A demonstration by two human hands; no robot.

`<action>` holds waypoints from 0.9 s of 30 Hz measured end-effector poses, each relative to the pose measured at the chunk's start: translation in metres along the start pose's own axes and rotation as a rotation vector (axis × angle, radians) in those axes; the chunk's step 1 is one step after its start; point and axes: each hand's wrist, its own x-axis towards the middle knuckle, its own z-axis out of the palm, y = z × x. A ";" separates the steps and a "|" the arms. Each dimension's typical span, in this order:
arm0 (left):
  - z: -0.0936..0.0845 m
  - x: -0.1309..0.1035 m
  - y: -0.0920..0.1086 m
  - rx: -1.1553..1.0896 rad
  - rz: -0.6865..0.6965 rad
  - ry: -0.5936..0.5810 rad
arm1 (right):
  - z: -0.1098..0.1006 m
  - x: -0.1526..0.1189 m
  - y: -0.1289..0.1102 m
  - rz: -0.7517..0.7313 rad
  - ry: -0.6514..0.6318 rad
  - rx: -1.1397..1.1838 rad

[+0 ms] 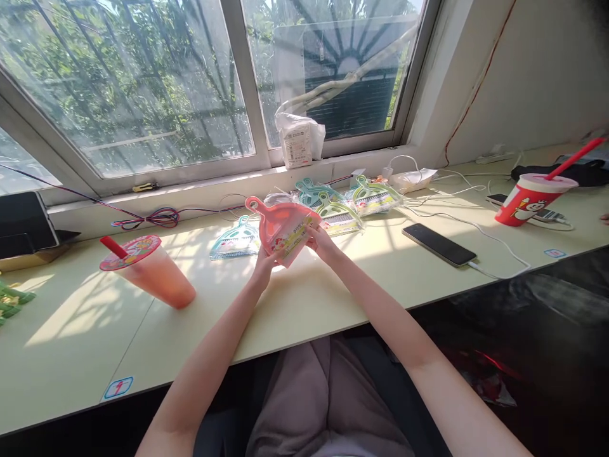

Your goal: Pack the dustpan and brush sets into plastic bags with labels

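A coral-pink mini dustpan set [273,219] with a printed yellow card is held up over the table, its looped handle pointing up and left. My left hand [266,263] grips its lower left edge, fingers closed. On its right side, my right hand [321,241] pinches the card's edge. Behind it lie similar packaged dustpan sets: a green one [335,216], another green one [375,195] and a blue one [316,190]. One more blue set [236,240] rests left of my hands.
A drink cup with a red straw [162,276] stands at left. To the right lie a charging phone [438,244] and a red cup [533,200]. White cables [471,222] cross the table; a coiled cable [152,219] lies below the window. A wrapped package [295,143] sits on the sill.
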 end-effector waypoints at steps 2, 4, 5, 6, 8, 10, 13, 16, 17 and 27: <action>0.000 -0.002 0.001 -0.001 -0.017 0.003 | 0.001 0.001 0.002 -0.004 -0.026 -0.018; 0.003 -0.006 0.001 0.019 -0.058 -0.069 | 0.001 0.002 0.004 -0.030 0.018 -0.029; 0.006 -0.008 0.001 0.038 -0.090 -0.137 | 0.000 0.003 0.004 -0.051 0.047 -0.023; 0.009 -0.011 0.000 0.058 -0.127 -0.217 | -0.001 0.003 0.004 -0.071 0.072 -0.010; 0.013 -0.013 0.001 0.080 -0.193 -0.362 | -0.003 0.005 0.002 -0.103 0.103 0.017; 0.015 -0.011 0.002 0.058 -0.219 -0.410 | -0.004 0.007 0.000 -0.125 0.110 0.034; 0.012 -0.003 0.002 -0.017 -0.150 -0.260 | -0.004 0.008 0.001 -0.125 0.094 0.036; 0.008 0.004 0.000 -0.082 -0.061 -0.094 | -0.002 0.008 0.006 -0.062 0.059 0.023; 0.006 0.006 0.000 -0.104 -0.053 -0.066 | -0.001 0.008 0.007 -0.046 0.035 0.024; -0.032 0.024 0.016 -0.378 -0.135 0.231 | -0.007 -0.002 -0.007 -0.442 -0.353 -0.818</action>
